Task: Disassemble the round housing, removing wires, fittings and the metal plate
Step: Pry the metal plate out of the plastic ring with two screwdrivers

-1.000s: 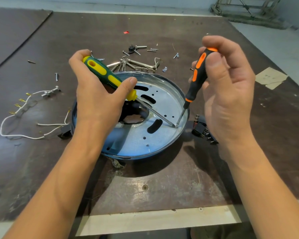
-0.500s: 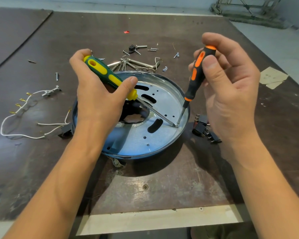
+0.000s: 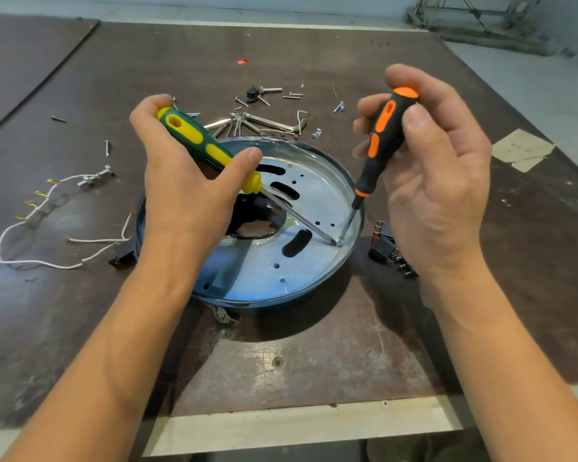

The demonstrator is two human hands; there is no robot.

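The left hand (image 3: pixel 187 191) is closed around the handle of the green screwdriver (image 3: pixel 211 151), with the thumb lying along the handle near its collar. The shaft slants down to the right. The right hand (image 3: pixel 437 181) holds the handle of the orange screwdriver (image 3: pixel 382 138) between thumb and curled fingers, and this tool stands almost upright. Both tips come to one spot on the plate (image 3: pixel 264 261), close to its right edge; I cannot tell if the tips touch each other. The plate lies inside the housing (image 3: pixel 281 300), which rests on the table (image 3: pixel 314 361) under and between the two hands. White wires (image 3: pixel 30 235) lie on the left, apart from the housing. Loose screws (image 3: pixel 292 95) lie on the far side.
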